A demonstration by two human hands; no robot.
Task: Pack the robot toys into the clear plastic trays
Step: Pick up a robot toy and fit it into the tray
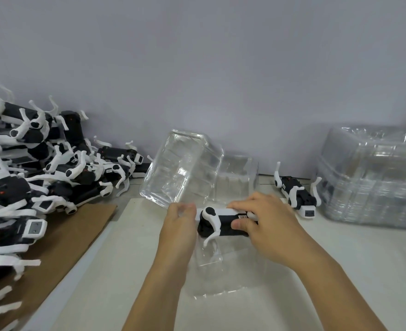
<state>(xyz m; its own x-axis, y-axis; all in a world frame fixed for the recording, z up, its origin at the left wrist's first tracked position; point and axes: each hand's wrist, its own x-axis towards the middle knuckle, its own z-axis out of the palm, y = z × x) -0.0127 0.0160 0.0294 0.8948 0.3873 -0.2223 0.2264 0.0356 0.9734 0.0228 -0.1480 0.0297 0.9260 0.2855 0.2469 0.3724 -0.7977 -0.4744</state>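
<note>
A black-and-white robot dog toy (217, 222) lies on its side over a clear plastic tray (211, 266) on the white table. My right hand (266, 230) grips the toy's body, fingers over the top and thumb on its black side. My left hand (178, 225) pinches the lower edge of a clear tray half (182, 170) that stands tilted up behind the toy. The toy's left end is partly hidden by my left hand.
A large pile of robot dog toys (53, 163) covers the left side, partly on brown cardboard (61, 247). One more toy (297, 197) lies at the right beside a stack of clear trays (374, 177). Another clear tray (237, 177) stands behind, near the grey wall.
</note>
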